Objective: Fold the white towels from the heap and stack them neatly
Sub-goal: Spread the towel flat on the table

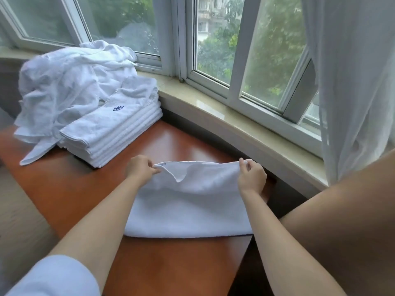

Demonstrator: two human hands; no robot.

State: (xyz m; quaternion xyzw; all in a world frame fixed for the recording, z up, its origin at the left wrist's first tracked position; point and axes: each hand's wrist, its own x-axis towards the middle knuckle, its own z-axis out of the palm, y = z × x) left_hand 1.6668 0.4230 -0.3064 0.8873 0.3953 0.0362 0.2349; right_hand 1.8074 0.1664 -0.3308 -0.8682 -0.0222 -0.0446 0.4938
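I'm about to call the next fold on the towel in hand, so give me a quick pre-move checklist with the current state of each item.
1. Left hand pinches the far left corner of the towel: ok.
2. Right hand pinches the far right corner: ok.
3. Far edge lined up between the hands: not ok, one layer dips near the left corner.
4. Near fold lies flat on the wooden table: ok.
5. Folded stack squared to receive another: ok, its edges look even.
6. Heap clear of the stack: not ok, a strip lies against the stack's left side.
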